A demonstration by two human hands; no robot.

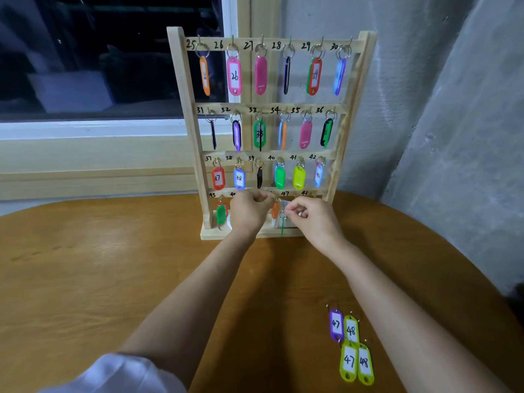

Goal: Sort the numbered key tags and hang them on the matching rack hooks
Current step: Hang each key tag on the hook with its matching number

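A wooden key rack (187, 114) stands at the table's far edge, with hooks numbered 25 to 48 and coloured tags on the upper three rows. Both my hands are at the bottom row. My right hand (312, 219) pinches the ring of a green tag (283, 226) that hangs edge-on below it, beside an orange tag (275, 209). My left hand (249, 211) is curled at the rail near the middle hooks; what its fingers hold is hidden. A green tag (221, 213) hangs under 43. Several loose tags lie near my right forearm: purple 47 (336, 324), yellow 48 (351, 330), yellow 47 (348, 361), yellow 48 (365, 363).
The round wooden table (113, 265) runs up to a window sill (93, 154) on the left and a grey concrete wall (442, 123) on the right. The rack's base (207, 235) rests on the table close to the wall corner.
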